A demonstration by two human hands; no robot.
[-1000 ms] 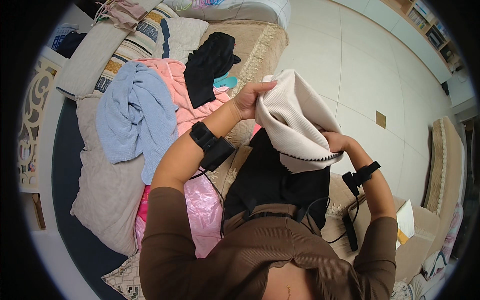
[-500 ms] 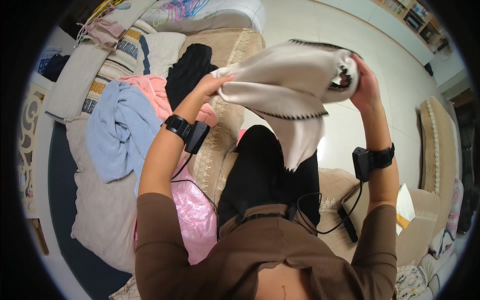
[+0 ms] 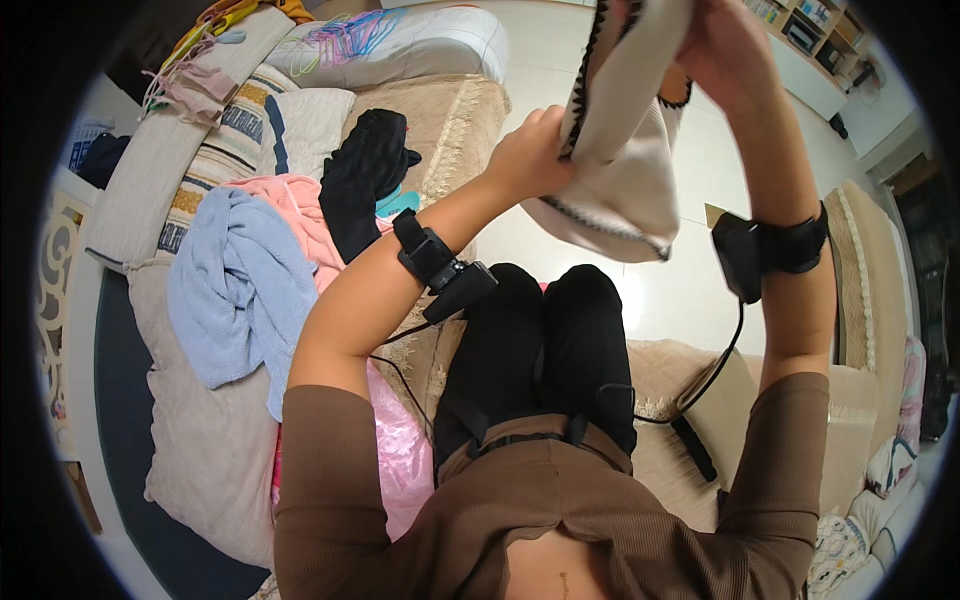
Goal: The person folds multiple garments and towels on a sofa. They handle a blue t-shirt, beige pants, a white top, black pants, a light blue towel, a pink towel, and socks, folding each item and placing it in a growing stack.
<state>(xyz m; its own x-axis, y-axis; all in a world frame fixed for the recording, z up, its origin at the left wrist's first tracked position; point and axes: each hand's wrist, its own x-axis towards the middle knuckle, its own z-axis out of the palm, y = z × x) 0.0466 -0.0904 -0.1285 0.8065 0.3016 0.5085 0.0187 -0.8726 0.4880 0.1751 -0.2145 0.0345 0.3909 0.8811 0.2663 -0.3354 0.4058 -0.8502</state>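
Note:
A cream garment point(image 3: 625, 195) with black zigzag trim hangs in the air in front of me, above the floor beyond my knees. My left hand point(image 3: 533, 153) is closed on its trimmed edge at the left, the fingers curled round the cloth. Higher up and to the right, my right hand point(image 3: 728, 58) grips the garment's upper part; its fingertips are partly hidden by the cloth. The garment's top runs out of the picture, and its lower end drapes in a loose fold. Each forearm wears a black strapped device with a cable.
On the sofa to my left lie a light blue fleece cloth point(image 3: 240, 290), a pink cloth point(image 3: 292, 208), a black garment point(image 3: 360, 170) and a turquoise item point(image 3: 397, 203). Colourful hangers point(image 3: 350, 35) rest at the far end. A shiny pink plastic bag point(image 3: 402, 460) is beside my left hip.
The garment has gone from stretched sideways to hanging more upright. My left hand has moved right, my right hand up. The turquoise item has come into view, and my knees are closer together.

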